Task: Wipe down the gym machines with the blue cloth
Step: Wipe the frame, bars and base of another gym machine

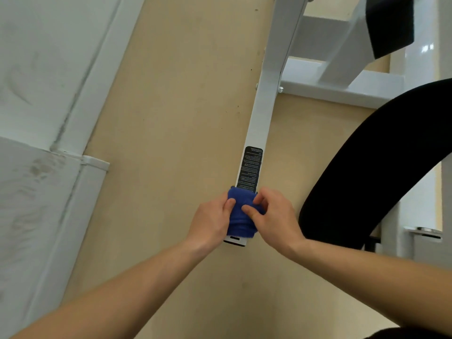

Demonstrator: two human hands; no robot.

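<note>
A blue cloth point(241, 215) is wrapped around the near end of a white metal bar point(265, 94) of the gym machine, just below a black label point(252, 167) with small text. My left hand point(212, 221) grips the cloth from the left, thumb on top. From the right, my right hand point(271, 216) pinches the cloth with thumb and fingers. The bar's end cap point(234, 241) shows below the cloth.
The beige floor point(171, 118) lies under the bar. A white wall and skirting point(49, 118) run along the left. A black curved pad point(379, 167) arcs at the right, with white frame beams point(342, 86) and another black pad point(391, 23) beyond.
</note>
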